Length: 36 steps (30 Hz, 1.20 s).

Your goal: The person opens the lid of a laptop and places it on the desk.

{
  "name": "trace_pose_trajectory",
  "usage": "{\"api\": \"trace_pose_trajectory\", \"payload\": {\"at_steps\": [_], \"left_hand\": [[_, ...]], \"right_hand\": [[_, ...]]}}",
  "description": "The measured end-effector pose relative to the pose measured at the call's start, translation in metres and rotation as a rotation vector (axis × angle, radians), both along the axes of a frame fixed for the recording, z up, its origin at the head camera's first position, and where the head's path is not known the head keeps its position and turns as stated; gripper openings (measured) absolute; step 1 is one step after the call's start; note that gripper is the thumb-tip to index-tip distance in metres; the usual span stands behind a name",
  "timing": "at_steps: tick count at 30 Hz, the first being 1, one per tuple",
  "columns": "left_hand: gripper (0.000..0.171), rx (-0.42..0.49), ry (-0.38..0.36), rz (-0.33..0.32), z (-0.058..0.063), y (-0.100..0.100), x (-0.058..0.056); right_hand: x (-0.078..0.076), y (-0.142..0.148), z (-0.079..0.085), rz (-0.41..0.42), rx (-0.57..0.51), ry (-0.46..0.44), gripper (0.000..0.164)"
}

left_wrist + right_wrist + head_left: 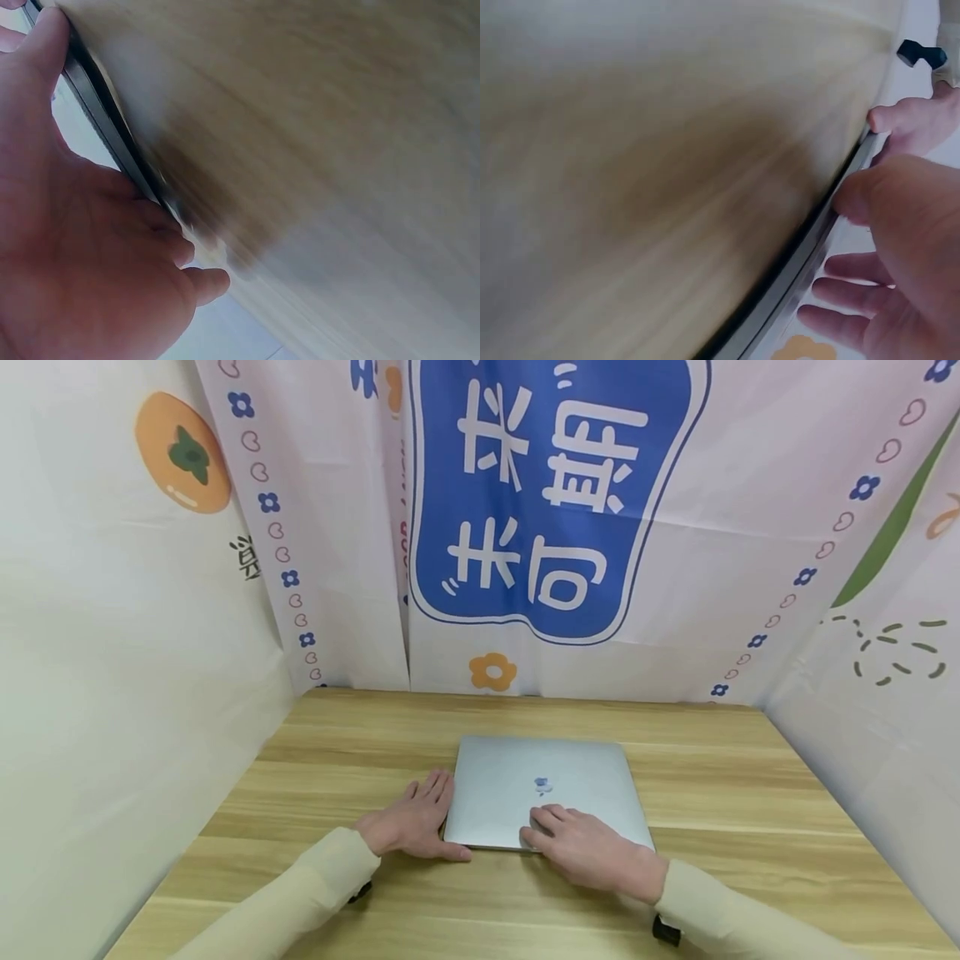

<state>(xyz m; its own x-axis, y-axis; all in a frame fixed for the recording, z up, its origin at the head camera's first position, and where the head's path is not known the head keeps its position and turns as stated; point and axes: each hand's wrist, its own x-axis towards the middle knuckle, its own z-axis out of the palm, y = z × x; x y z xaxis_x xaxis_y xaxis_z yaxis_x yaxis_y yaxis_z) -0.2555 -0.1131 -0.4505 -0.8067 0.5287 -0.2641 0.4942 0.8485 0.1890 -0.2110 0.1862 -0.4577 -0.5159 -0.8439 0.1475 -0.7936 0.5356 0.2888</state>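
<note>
A closed silver laptop (495, 793) with an apple logo on its lid lies flat on the wooden table. My left hand (412, 822) rests at its left front corner, fingers stretched along the left side and thumb by the front edge. The left wrist view shows the same hand (90, 247) against the laptop's dark edge (105, 112). Over the front part of the lid lies my right hand (581, 852), its fingers loosely bent. In the right wrist view, the right thumb (859, 196) touches the laptop's front edge (780, 300), while the other fingers extend above the lid.
The wooden table (720, 827) stretches around the laptop on all sides. Printed cloth (720, 568) hangs behind the table, and pale walls of cloth (112, 693) enclose it left and right. A dark band (666, 930) sits at the right wrist.
</note>
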Motion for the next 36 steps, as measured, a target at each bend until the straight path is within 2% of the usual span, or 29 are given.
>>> {"api": "trace_pose_trajectory", "payload": {"at_steps": [4,8,12,17,22,25,29,33,36], "left_hand": [[0.125,-0.008,0.005,-0.002,-0.001,0.0,-0.001],[0.124,-0.017,0.0,-0.003,-0.002,0.0,-0.002],[0.124,-0.015,-0.014,0.003,-0.001,0.001,-0.002],[0.124,-0.011,-0.025,0.011,0.001,0.001,-0.001],[0.124,-0.017,-0.029,0.012,0.002,0.001,-0.001],[0.124,-0.016,-0.03,0.013,0.002,0.0,-0.001],[0.124,-0.005,-0.032,0.011,0.0,0.0,-0.003],[0.124,-0.003,-0.036,0.012,-0.001,-0.001,-0.004],[0.124,-0.001,-0.041,0.011,0.0,-0.002,-0.004]], "right_hand": [[-0.006,0.006,-0.002,0.019,0.009,0.009,0.041],[-0.011,0.013,-0.004,0.016,0.014,-0.03,0.045],[-0.014,0.017,-0.003,0.019,0.032,-0.029,0.044],[-0.014,0.016,-0.002,0.094,0.06,0.103,0.038],[-0.014,0.014,-0.004,0.179,0.103,0.274,0.03],[-0.013,0.013,-0.004,0.222,0.138,0.358,0.032],[-0.013,0.011,-0.004,0.254,0.168,0.404,0.036],[-0.014,0.011,-0.005,0.279,0.179,0.439,0.031],[-0.014,0.01,-0.007,0.297,0.176,0.473,0.04]]}}
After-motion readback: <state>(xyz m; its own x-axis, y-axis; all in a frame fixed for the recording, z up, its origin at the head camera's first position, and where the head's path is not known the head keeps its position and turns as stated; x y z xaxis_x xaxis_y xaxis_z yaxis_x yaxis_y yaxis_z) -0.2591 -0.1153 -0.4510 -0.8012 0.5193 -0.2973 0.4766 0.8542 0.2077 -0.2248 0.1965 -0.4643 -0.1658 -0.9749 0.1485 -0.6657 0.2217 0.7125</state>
